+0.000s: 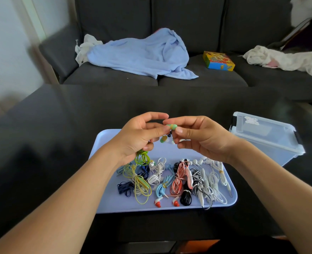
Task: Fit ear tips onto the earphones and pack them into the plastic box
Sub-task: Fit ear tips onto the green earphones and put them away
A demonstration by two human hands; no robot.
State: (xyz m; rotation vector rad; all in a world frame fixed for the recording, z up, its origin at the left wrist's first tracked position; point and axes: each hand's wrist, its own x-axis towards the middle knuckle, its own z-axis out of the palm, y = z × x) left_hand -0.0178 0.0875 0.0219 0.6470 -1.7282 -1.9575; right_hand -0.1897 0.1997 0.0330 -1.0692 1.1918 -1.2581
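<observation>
Both hands are raised together above the far edge of the pale lavender rectangular plastic tray (114, 204), which lies on the dark table (59, 125). The left hand (138, 138) and the right hand (199, 136) meet at their fingertips, each pinching one side of the small green and yellow earbud (171, 126) held between them; whether an ear tip is already seated on it cannot be told. A second green and yellow earbud (163, 139) hangs just below, at 7 o'clock from the first. The left hand's lower fingers are curled round the coiled lime-green earphone cable (142, 158), which droops toward the tray. On the tray, in its near half, lie bundled earphones of many colours: a yellow-green bundle (140, 187), a navy bundle (125, 187), a light blue bundle (163, 186), a red and white bundle (178, 180), a black bundle (185, 197) and white bundles (215, 182). The clear rectangular plastic box (265, 138) with its lid on stands on the table at 2 o'clock from the tray, just beside it. Beyond the table, a dark grey sofa (197, 19) carries a crumpled light blue towel (140, 55) and a colourful cardboard box (218, 61)
</observation>
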